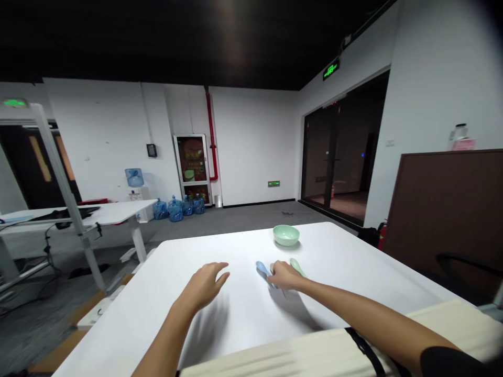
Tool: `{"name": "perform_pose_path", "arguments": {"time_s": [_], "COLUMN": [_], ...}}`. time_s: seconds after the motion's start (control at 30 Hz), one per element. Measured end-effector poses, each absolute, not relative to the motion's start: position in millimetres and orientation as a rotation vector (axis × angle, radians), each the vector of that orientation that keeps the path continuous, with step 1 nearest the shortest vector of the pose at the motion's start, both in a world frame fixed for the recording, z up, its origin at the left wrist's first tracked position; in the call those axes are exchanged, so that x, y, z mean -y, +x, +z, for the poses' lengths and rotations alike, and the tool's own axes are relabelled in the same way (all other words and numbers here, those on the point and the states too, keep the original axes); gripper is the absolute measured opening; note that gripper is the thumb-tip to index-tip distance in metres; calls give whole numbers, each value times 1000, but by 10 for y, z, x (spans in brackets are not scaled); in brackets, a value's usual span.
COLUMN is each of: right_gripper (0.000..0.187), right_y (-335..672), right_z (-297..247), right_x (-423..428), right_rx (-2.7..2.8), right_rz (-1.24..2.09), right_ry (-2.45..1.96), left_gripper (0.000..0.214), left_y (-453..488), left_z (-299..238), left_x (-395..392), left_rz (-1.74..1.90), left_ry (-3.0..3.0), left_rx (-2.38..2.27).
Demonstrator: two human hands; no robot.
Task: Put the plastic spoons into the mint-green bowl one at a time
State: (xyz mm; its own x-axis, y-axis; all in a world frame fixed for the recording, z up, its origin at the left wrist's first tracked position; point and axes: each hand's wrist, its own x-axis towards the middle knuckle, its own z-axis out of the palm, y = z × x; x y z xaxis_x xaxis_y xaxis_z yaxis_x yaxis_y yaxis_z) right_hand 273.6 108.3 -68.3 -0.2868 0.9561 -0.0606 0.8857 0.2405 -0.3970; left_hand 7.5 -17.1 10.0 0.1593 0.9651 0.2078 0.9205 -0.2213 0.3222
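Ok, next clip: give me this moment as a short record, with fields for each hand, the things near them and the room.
left hand: the left hand, open, holding nothing, above the white table top
right hand: the right hand, at the spoons, grip unclear
things: pale blue plastic spoon at the right hand's fingers; pale green plastic spoon on its other side; round pale green bowl beyond them
room: blue plastic water jugs on the grey floor by the far wall
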Motion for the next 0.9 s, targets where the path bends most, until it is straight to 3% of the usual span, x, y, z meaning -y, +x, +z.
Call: {"name": "perform_pose_path", "arguments": {"time_s": [0.27,0.5,0.9], "right_gripper": [27,31,12], "right_y": [3371,4243,4885], "right_z": [-200,-311,-566], "right_x": [-1345,-1559,-1595], "right_rx": [2265,2222,2042], "right_rz": [641,568,421], "right_ry": [-1594,-1997,-2292], "left_gripper": [51,51,55], "left_y": [83,74,35], "left_z": [95,73,6], "left_x": [167,153,69], "left_rz": [571,574,513], "left_ry": [2296,2277,2245], "left_rx": [-1887,-1897,-1935]}}
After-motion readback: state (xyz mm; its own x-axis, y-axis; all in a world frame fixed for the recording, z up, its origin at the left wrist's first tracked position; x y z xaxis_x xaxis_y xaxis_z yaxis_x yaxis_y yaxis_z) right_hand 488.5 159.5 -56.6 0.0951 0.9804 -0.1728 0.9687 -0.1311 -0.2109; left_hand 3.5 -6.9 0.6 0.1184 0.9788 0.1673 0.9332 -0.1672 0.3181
